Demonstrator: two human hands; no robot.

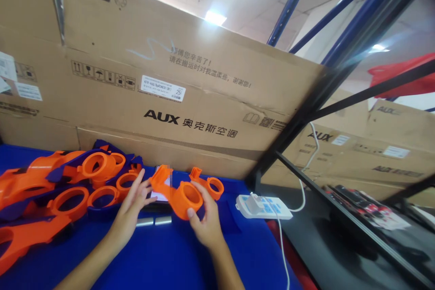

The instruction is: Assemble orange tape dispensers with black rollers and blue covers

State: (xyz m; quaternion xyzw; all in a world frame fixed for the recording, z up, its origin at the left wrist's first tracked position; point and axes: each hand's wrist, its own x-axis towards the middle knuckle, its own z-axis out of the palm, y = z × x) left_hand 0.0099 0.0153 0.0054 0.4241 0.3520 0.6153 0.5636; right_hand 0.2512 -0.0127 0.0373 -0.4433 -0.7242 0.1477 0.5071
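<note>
My right hand (205,217) grips an orange plastic ring-ended part (185,197) by its round ring, thumb on the near rim and fingers behind. The part is held above the blue surface, with its flat angled end to the left. My left hand (132,199) is beside that end, fingers spread; the fingertips are close to it, and I cannot tell whether they touch. Behind the held part lies a dark phone-like device (158,197) with a bright screen, partly hidden. Another orange ringed part (215,186) lies just behind my right hand.
A pile of orange and dark blue ringed parts (70,204) covers the left side. Two short silvery strips (163,220) lie between my hands. A white power strip (263,206) with cables sits right, near a black rack post (288,129). Large cardboard boxes (204,99) stand behind.
</note>
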